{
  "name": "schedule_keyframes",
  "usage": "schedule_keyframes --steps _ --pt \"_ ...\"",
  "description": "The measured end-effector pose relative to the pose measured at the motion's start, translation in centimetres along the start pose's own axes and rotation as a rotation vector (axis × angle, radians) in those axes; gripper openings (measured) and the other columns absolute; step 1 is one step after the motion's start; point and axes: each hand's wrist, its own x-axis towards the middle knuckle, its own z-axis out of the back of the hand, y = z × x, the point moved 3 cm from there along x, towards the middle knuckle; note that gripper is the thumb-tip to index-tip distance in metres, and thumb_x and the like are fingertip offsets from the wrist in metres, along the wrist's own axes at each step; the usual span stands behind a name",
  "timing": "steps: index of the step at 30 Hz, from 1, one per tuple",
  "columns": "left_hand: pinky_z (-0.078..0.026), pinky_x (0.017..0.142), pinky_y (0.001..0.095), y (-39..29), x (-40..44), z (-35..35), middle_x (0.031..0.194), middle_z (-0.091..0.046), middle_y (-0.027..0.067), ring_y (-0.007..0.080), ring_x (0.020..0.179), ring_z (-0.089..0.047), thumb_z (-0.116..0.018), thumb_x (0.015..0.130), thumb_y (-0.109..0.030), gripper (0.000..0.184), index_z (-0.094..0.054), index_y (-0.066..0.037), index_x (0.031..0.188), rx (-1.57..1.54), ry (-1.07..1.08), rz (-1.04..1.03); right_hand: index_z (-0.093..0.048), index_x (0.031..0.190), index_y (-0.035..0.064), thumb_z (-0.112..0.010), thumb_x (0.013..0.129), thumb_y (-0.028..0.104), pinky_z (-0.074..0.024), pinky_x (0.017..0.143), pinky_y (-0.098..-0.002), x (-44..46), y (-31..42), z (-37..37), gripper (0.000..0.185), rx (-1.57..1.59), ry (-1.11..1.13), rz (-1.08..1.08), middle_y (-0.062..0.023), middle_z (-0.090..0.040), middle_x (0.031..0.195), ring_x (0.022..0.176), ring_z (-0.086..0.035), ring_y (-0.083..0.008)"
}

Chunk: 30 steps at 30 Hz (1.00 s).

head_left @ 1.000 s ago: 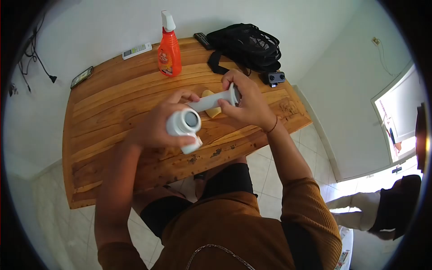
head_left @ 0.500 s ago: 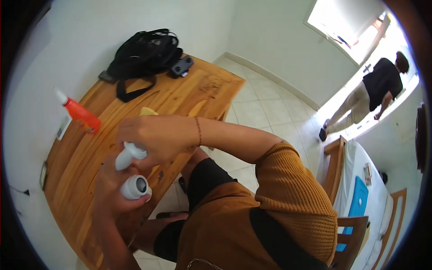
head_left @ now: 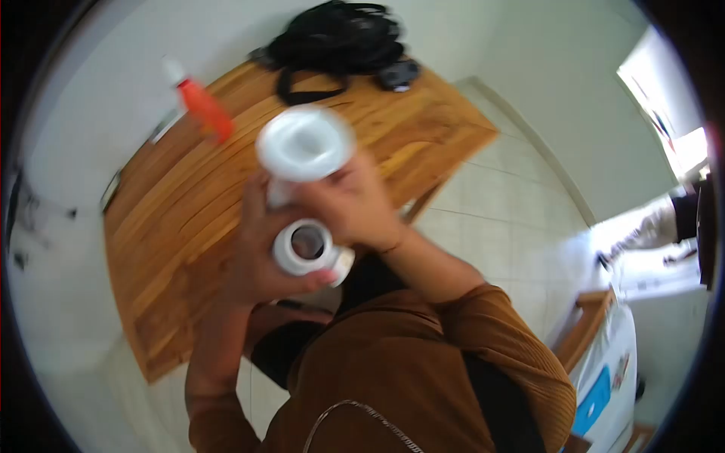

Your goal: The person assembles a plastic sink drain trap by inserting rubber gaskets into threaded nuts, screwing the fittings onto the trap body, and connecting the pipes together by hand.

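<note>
My left hand [head_left: 260,257] is wrapped round a white plastic fitting [head_left: 303,248] whose round dark opening faces up towards me. Just above it, my right hand [head_left: 351,200] grips a white flanged tube [head_left: 306,143], its wide round end turned up at the camera. The two hands are close together over the wooden table [head_left: 181,219]. Motion blurs the flanged end, and the fingers hide the tube's lower part, so whether the two pieces touch cannot be told.
An orange spray bottle [head_left: 205,110] stands near the wall at the table's back left. A black mesh bag [head_left: 332,41] and a small dark device [head_left: 399,74] lie at the back. Part of a person [head_left: 664,226] shows at the right edge.
The view has swung back left after turning right. The flanged tube, earlier lying across between my hands, now points its wide end up at the camera. My right hand has moved close to my left.
</note>
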Motion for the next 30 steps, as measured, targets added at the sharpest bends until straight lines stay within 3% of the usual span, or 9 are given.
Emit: schedule_keyframes --steps 3,4,5,10,14,16,22,25,30 --pt "-0.044 0.099 0.0421 2.2 -2.4 1.7 0.13 -0.056 0.0132 0.0271 0.122 -0.054 -0.094 0.061 -0.057 0.075 -0.069 -0.007 0.11 0.008 -0.254 0.029 -0.056 0.127 -0.0015 -0.053 0.103 0.012 -0.0498 0.097 -0.0402 2.0 2.1 1.1 0.028 0.012 -0.158 0.162 -0.0123 -0.065 0.11 0.106 -0.064 -0.0248" --pt "-0.047 0.096 0.0348 4.3 -4.4 1.8 0.123 -0.059 0.0054 0.0166 0.113 -0.057 -0.098 0.064 -0.045 0.077 -0.063 -0.007 0.121 -0.616 -0.38 0.28 -0.055 0.126 -0.0002 -0.054 0.104 0.014 -0.0495 0.097 -0.0403 2.8 2.0 1.1 0.026 0.182 -0.136 0.158 -0.0115 -0.063 0.107 0.104 -0.063 -0.025" --pt "-0.049 0.093 0.0292 4.1 -5.1 2.3 0.115 -0.06 -0.0001 0.011 0.105 -0.06 -0.099 0.066 -0.032 0.079 -0.057 -0.007 0.128 -0.685 -0.424 0.412 -0.054 0.124 0.0011 -0.054 0.104 0.015 -0.0492 0.096 -0.0403 3.0 2.3 2.3 0.025 0.316 -0.156 0.165 -0.0106 -0.06 0.105 0.102 -0.061 -0.0251" --pt "-0.051 0.092 0.031 6.7 -8.7 4.0 0.111 -0.062 0.0001 0.0119 0.105 -0.061 -0.099 0.066 -0.023 0.066 -0.059 -0.007 0.117 -0.637 -0.458 0.681 -0.056 0.115 0.0035 -0.06 0.102 0.016 -0.049 0.089 -0.0384 4.4 0.9 1.1 0.019 0.249 -0.09 0.107 -0.0084 -0.055 0.101 0.093 -0.056 -0.0195" --pt "-0.051 0.091 0.0318 6.8 -8.7 5.3 0.106 -0.064 0.0024 0.0141 0.104 -0.062 -0.096 0.07 -0.022 0.056 -0.06 -0.007 0.111 -0.479 -0.383 0.587 -0.058 0.103 0.0031 -0.062 0.102 0.017 -0.0491 0.079 -0.0367 6.3 0.8 -2.1 0.014 0.154 -0.035 0.101 -0.0079 -0.056 0.089 0.082 -0.056 -0.0186" --pt "-0.051 0.089 0.0324 5.6 -7.6 6.0 0.104 -0.065 0.0059 0.0171 0.1 -0.064 -0.091 0.077 -0.023 0.049 -0.061 -0.007 0.113 -0.028 -0.103 0.482 -0.056 0.095 0.0052 -0.062 0.103 0.018 -0.0471 0.074 -0.0351 7.0 0.9 -4.2 0.016 0.159 0.033 0.066 -0.0054 -0.053 0.079 0.073 -0.054 -0.0171" --pt "-0.049 0.097 0.0334 7.1 -7.1 5.1 0.125 -0.068 0.009 0.0166 0.111 -0.064 -0.082 0.086 -0.015 0.05 -0.056 -0.005 0.128 -0.293 -0.029 0.449 -0.048 0.08 0.0107 -0.06 0.104 0.026 -0.0386 0.056 -0.0305 9.4 0.2 -8.7 0.031 0.178 0.156 -0.059 0.0009 -0.042 0.062 0.052 -0.041 -0.0105" --pt "-0.052 0.091 0.0337 7.0 -7.4 4.1 0.107 -0.07 0.0092 0.0184 0.1 -0.066 -0.084 0.085 -0.021 0.045 -0.063 -0.005 0.121 -0.47 -0.109 0.373 -0.042 0.074 0.013 -0.057 0.104 0.027 -0.0346 0.05 -0.0283 10.1 -0.7 -10.6 0.036 0.19 0.188 -0.158 0.0023 -0.037 0.056 0.046 -0.036 -0.0085" --pt "-0.052 0.09 0.0332 7.6 -7.5 4.1 0.108 -0.071 0.0093 0.0174 0.1 -0.067 -0.085 0.084 -0.022 0.052 -0.061 -0.001 0.125 -0.599 -0.076 0.514 -0.037 0.072 0.0142 -0.051 0.105 0.024 -0.0322 0.044 -0.0265 9.9 -1.9 -13.0 0.037 0.107 0.277 -0.262 0.0029 -0.035 0.053 0.041 -0.033 -0.0068"
